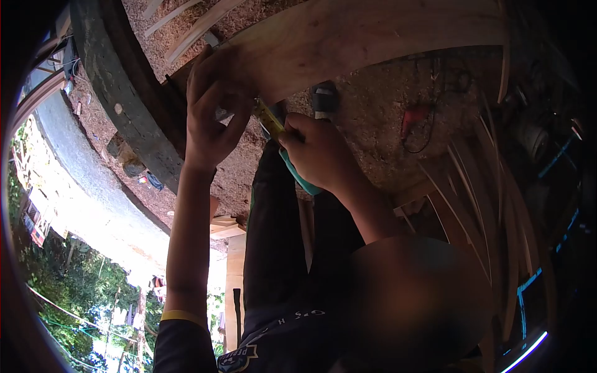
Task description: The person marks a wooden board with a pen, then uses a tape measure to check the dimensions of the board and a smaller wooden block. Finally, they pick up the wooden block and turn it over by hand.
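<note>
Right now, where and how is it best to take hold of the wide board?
I would grip the wide board near the middle of its long curved edge, coming from the body side: that edge faces the body and looks unobstructed. The left hand is already at one end; the right hand should probably free itself of the yellow tape first.

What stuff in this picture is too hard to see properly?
- Marks on the yellow strip in the right hand: head view, too small to read.
- Some left hand fingertips: head view, lost in shadow by the board.
- Part of the curved board: head view, cut off by the top edge.
- What the red thing is: head view, too dark and small.
- Upper right arm: head view, behind a blurred patch.
</note>
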{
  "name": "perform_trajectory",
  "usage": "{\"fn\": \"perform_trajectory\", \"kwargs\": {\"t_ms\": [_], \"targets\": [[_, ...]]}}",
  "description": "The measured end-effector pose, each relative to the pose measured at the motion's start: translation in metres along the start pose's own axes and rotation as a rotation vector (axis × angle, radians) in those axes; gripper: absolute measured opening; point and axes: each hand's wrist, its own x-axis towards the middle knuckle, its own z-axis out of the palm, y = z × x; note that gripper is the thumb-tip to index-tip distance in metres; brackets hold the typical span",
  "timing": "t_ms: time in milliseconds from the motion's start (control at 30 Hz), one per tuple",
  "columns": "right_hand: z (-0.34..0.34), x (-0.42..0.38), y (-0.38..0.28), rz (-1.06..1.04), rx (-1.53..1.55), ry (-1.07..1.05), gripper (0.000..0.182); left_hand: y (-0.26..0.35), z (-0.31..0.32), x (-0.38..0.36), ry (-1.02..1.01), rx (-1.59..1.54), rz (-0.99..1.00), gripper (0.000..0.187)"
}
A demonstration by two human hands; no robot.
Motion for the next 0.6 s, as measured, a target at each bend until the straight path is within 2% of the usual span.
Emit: {"fn": "perform_trajectory", "kwargs": {"t_ms": [100, 367, 600], "targets": [[0.000, 0.001, 0.001, 0.002, 0.012, -0.002, 0.017, 0.001, 0.004, -0.003, 0.010, 0.005, -0.056, 0.017], [0.007, 0.003, 0.009, 0.005, 0.098, 0.005, 0.019, -0.010, 0.013, -0.010, 0.075, -0.022, 0.001, 0.021], [0.006, 0.003, 0.012, 0.018, 0.074, -0.035, 0.019, -0.003, 0.012, -0.003, 0.016, 0.012, -0.028, 0.020]]}}
